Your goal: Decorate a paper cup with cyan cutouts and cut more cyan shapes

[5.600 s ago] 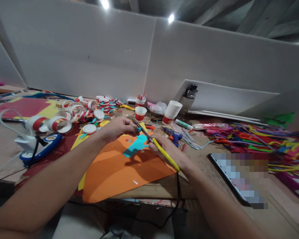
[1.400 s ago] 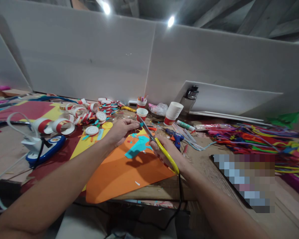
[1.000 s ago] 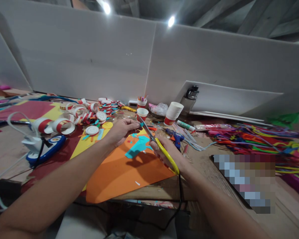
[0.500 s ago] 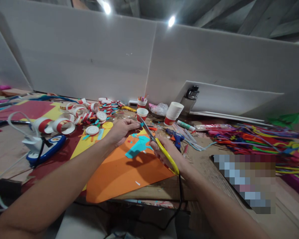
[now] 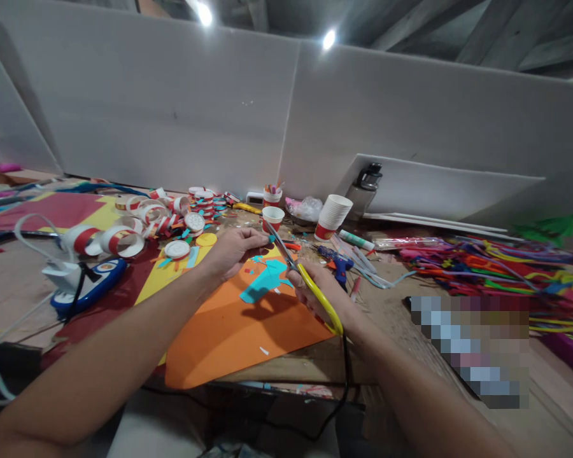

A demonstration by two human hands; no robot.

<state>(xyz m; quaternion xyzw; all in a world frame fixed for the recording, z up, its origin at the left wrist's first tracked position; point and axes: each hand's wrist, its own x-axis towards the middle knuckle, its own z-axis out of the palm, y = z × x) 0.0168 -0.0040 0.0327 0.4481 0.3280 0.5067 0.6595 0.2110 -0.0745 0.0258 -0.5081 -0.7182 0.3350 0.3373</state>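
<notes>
My right hand (image 5: 318,291) grips yellow-handled scissors (image 5: 321,300), their blades pointing up and to the left. Between the fingertips of my left hand (image 5: 236,251) is pinched a small piece of blue paper (image 5: 272,239), right at the scissor blades. Whether the blades touch it I cannot tell. Beneath both hands lies an orange sheet (image 5: 219,343), bearing a larger light-blue paper piece (image 5: 265,282) and small scraps. Just beyond the blades stands a red-and-white paper cup (image 5: 273,218).
Cut cup rings (image 5: 124,242) and round cup bases (image 5: 176,249) lie at left, near a blue power strip (image 5: 90,286). On the right are stacked paper cups (image 5: 333,216), a blue glue gun (image 5: 340,266), many coloured pipe cleaners (image 5: 496,267) and a blurred-out flat device (image 5: 468,350).
</notes>
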